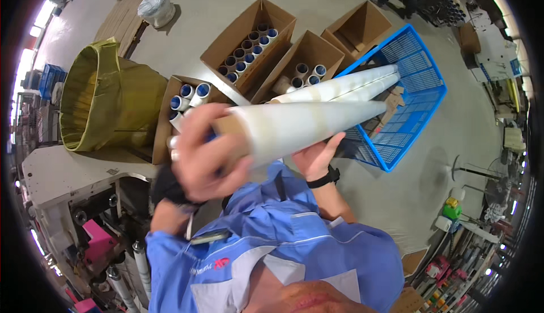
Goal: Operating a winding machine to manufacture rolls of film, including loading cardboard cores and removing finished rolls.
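Observation:
A long white roll (311, 123) with a brown cardboard end is held across in front of my chest. My left hand (212, 157), blurred by motion, is wrapped around its left end. My right hand (316, 159) grips it from below near the middle, thumb out to the side. The roll's far end reaches toward the blue plastic crate (412, 126). Just beyond it, two more long white rolls (345, 84) lie side by side, their right ends over the crate. Beside my left hand, an open carton (162, 126) contains several white rolls with blue core ends (186, 91).
Farther off stand a carton (226, 41) full of upright rolls, a half-filled carton (331, 46) and another open carton (368, 24). A yellow-green sack (122, 109) and a white machine table (68, 174) are at left. A wrapped round bundle (156, 9) sits on the floor.

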`<state>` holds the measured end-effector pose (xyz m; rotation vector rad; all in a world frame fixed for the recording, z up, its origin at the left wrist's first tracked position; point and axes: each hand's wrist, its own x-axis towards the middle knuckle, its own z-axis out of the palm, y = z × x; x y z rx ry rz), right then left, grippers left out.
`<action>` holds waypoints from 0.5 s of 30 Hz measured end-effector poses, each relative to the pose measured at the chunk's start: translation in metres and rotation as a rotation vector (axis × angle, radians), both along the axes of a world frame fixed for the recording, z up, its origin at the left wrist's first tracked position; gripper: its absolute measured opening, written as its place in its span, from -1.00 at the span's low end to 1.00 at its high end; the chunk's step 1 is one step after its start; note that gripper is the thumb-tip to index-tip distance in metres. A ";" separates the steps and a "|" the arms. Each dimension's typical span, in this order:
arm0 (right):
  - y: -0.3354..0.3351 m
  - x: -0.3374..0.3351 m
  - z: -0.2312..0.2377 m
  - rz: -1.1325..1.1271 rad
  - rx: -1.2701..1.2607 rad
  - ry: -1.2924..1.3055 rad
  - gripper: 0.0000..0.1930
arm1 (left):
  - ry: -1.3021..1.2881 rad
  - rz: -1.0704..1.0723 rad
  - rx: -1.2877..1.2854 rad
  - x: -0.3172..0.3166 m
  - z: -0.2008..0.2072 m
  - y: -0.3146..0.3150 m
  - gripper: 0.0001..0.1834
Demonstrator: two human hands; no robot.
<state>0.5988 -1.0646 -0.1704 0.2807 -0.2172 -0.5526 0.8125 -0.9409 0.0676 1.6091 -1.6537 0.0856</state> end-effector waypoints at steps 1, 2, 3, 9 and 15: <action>-0.018 -0.006 -0.001 -0.199 -0.043 0.580 -0.06 | -0.024 0.069 0.006 0.008 0.019 0.022 -0.69; -0.033 -0.010 0.000 -0.374 -0.101 1.145 -0.08 | 0.123 0.166 -0.109 0.007 0.033 0.046 -0.66; -0.045 -0.019 -0.015 -0.429 -0.147 1.208 -0.08 | 0.158 0.242 -0.183 0.009 0.041 0.072 -0.63; -0.079 -0.067 -0.074 -0.172 -0.283 1.433 -0.15 | 0.412 0.600 -0.465 0.058 0.055 0.234 -0.47; -0.022 -0.002 -0.032 -0.134 -0.374 1.294 -0.08 | 1.015 0.738 -1.108 0.075 -0.072 0.396 -0.32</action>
